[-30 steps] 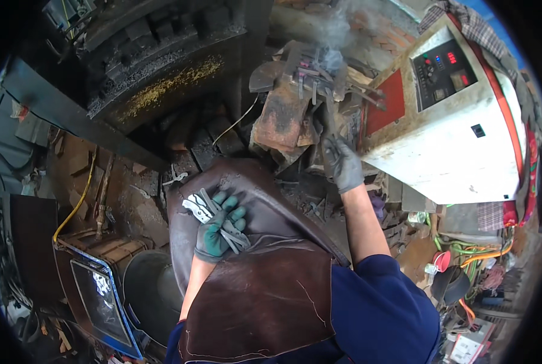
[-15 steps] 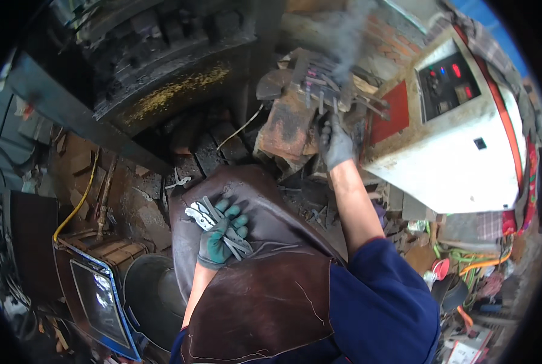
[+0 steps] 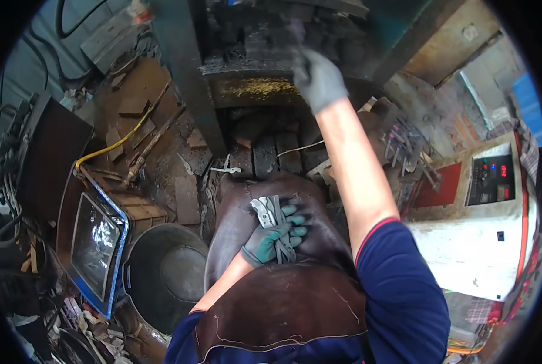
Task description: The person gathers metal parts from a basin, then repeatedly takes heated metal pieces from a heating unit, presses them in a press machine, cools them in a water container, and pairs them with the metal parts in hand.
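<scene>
A person wearing a brown leather apron (image 3: pixel 283 297) and navy sleeves looks down at their own two gloved hands. The left hand (image 3: pixel 274 238), in a green and grey glove, is closed around a bundle of flat metal pieces (image 3: pixel 263 212); the bundle lies across its palm, against the apron, its ends poking out above and below the fingers. The right hand (image 3: pixel 321 79), in a grey glove, is stretched out well beyond that grip, in front of a dark metal machine (image 3: pixel 192 73). It is blurred, so I cannot tell whether it grasps anything. Just below and left of the right hand, yellow grains (image 3: pixel 262 88) lie scattered along the machine's front. To the right of the right hand and below it is a heap of metal bars (image 3: pixel 398 142); beyond that stands a white cabinet (image 3: pixel 471 255) with a lit control panel (image 3: pixel 492 180). To the left of the left hand's grip sits a large dark bucket (image 3: pixel 146 282), and farther left, a blue-edged window frame (image 3: pixel 118 261). Ahead and left of that grip, a yellow hose (image 3: pixel 114 145) curves over the floor.
</scene>
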`<state>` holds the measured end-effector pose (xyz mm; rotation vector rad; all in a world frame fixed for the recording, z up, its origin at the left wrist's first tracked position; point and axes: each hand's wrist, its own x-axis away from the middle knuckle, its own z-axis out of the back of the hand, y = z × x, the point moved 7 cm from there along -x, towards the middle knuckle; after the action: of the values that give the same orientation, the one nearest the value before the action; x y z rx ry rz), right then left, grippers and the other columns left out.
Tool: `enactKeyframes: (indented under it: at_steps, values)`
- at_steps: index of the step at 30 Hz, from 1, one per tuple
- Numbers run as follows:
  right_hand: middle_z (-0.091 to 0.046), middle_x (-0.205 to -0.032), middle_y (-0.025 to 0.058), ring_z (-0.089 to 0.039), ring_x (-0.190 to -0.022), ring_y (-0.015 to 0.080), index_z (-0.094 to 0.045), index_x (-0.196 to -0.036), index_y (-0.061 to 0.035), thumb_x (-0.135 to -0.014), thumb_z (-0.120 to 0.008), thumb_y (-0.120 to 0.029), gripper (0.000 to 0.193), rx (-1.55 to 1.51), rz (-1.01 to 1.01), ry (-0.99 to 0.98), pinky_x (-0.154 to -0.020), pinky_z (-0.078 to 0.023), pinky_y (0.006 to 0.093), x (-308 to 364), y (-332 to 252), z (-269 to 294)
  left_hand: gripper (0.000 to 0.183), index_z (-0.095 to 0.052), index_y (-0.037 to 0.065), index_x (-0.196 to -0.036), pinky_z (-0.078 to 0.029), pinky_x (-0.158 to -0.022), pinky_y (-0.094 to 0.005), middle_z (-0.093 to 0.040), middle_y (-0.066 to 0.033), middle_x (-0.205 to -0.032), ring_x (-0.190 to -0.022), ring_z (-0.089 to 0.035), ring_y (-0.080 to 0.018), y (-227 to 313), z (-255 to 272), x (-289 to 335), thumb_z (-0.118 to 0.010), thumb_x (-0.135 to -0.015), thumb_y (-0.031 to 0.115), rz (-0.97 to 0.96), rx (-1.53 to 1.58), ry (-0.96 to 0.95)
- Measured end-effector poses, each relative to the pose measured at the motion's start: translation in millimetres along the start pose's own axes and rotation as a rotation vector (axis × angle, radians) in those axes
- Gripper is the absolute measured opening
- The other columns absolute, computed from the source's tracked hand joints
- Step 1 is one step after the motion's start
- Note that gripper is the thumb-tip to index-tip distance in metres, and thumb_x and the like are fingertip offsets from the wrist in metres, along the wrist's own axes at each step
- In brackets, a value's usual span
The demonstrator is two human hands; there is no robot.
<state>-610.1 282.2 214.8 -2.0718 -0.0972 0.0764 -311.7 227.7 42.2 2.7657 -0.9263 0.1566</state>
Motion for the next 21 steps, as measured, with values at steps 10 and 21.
enactKeyframes:
  at_steps: [10,21]
  values:
    - [-0.057,-0.123,0.0161,-0.060,-0.102,0.0158,-0.034,-0.137,0.0029,-0.093,-0.057,-0.017,0.053,0.281,-0.047,-0.674,-0.078,-0.051,0.0253,167.0,43.9,-166.3,0.033,-0.052,0.001,-0.123,-0.051,-0.087,-0.0333,-0.059,-0.0108,-0.120,-0.101,-0.060,-0.0223,-1.8,-18.8,-6.6,-0.055,-0.093,0.014,-0.118,-0.144,-0.181]
    - [-0.063,-0.086,0.0022,-0.059,-0.075,0.0127,-0.061,-0.094,-0.0119,-0.093,-0.057,-0.030,0.018,-0.593,-0.067,0.556,-0.065,-0.049,0.0226,174.4,85.6,225.3,0.044,-0.041,0.010,-0.131,-0.052,-0.084,-0.0390,-0.057,-0.0120,-0.117,-0.102,-0.059,-0.0265,-0.7,14.6,7.5,-0.056,-0.090,0.006,-0.062,-0.029,0.116]
